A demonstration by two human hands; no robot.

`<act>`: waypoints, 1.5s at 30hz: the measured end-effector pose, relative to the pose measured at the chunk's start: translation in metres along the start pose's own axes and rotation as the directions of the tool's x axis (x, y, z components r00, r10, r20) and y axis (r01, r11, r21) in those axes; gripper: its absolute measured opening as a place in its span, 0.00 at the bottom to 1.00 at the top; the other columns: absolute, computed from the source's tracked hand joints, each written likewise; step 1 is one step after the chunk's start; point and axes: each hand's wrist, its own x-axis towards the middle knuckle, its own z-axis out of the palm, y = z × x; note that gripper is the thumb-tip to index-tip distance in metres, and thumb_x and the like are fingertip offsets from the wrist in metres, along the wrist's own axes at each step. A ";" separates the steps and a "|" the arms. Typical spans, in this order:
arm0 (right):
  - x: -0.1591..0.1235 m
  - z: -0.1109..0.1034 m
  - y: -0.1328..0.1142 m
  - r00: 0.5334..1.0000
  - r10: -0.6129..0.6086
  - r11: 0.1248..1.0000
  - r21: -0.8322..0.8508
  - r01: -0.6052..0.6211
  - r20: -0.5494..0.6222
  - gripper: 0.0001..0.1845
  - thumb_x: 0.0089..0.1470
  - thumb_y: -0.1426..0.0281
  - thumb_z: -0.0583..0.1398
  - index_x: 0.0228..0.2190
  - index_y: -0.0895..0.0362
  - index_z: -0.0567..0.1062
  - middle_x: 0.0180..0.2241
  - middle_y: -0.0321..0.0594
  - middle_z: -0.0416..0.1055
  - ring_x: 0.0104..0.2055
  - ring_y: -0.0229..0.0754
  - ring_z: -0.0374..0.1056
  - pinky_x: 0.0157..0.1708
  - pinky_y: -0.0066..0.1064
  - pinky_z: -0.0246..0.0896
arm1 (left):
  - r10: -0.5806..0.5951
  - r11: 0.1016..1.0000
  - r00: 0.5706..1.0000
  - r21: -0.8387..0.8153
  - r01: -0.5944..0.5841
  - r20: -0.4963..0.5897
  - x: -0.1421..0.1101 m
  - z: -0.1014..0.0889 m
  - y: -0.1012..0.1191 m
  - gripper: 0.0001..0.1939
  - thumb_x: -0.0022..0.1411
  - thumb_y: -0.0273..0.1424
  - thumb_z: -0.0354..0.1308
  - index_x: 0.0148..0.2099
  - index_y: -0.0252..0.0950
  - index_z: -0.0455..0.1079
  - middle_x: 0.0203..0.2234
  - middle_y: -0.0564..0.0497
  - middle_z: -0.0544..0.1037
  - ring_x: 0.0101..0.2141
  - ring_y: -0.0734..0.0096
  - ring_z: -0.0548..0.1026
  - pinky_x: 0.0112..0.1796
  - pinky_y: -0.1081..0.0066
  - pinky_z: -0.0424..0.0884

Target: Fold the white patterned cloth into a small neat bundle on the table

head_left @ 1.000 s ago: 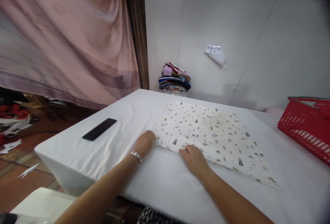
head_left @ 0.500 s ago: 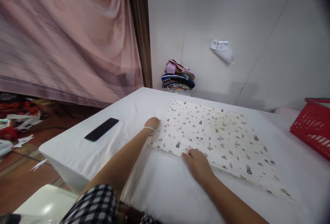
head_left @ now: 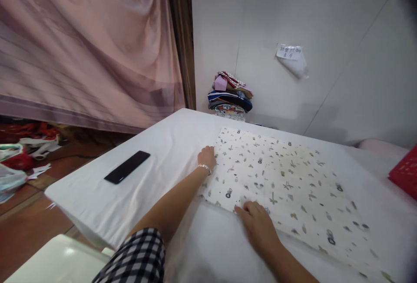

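The cloth (head_left: 293,187) lies flat on the white table (head_left: 169,144), on the right side of the table top. It is pale, with small dark and green shapes all over it. It looks longer from side to side than from front to back. Its long way runs on a slant: the left end is farther off, and the right end comes down close to the person. The near edge slopes down to the right. The left edge points away from the person, toward the wall (head_left: 325,87).

The left hand (head_left: 206,158) is at the left edge of the cloth. Its fingers are bent and touch the cloth, but I cannot tell if they pinch it. The right hand (head_left: 257,222) is on the near edge, a bit open, with its fingers bent and their tips on the cloth. I cannot tell if it grips.

A black slab (head_left: 127,167) lies on the table, well left of the cloth. It also sits on a slant, with its far end to the right.
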 end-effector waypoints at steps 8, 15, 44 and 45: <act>-0.004 0.000 0.002 1.000 0.008 0.999 0.050 -0.008 0.012 0.20 0.53 0.81 0.54 0.44 0.51 0.74 0.35 0.42 0.69 0.34 0.42 0.62 0.35 0.33 0.57 | 0.213 0.977 0.977 0.037 -0.212 -0.013 -0.012 0.013 0.005 0.15 0.61 0.20 0.45 0.46 0.35 0.67 0.45 0.41 0.70 0.46 0.58 0.69 0.42 0.63 0.67; -0.005 0.002 0.000 0.998 0.063 0.995 0.081 -0.065 0.022 0.22 0.55 0.80 0.49 0.44 0.49 0.73 0.35 0.41 0.68 0.35 0.43 0.61 0.37 0.34 0.57 | -0.002 0.985 0.998 -0.170 0.012 0.058 0.005 0.002 -0.009 0.11 0.65 0.30 0.46 0.43 0.36 0.70 0.40 0.46 0.77 0.41 0.65 0.74 0.39 0.69 0.67; -0.042 -0.124 0.194 0.457 0.889 0.450 -0.252 -0.857 0.036 0.20 0.63 0.70 0.48 0.51 0.55 0.73 0.53 0.45 0.70 0.58 0.44 0.61 0.55 0.32 0.54 | 0.054 0.994 0.997 0.095 -0.059 0.063 0.003 -0.014 0.002 0.22 0.68 0.32 0.36 0.46 0.36 0.72 0.42 0.39 0.78 0.42 0.54 0.76 0.38 0.62 0.71; -0.049 -0.129 0.210 0.393 0.919 0.381 -0.281 -0.881 0.015 0.20 0.63 0.69 0.48 0.52 0.56 0.72 0.53 0.47 0.69 0.58 0.45 0.61 0.55 0.33 0.55 | 0.045 0.995 0.997 0.090 -0.050 0.062 0.002 -0.015 0.003 0.22 0.68 0.32 0.36 0.46 0.36 0.72 0.43 0.39 0.78 0.42 0.53 0.76 0.39 0.61 0.71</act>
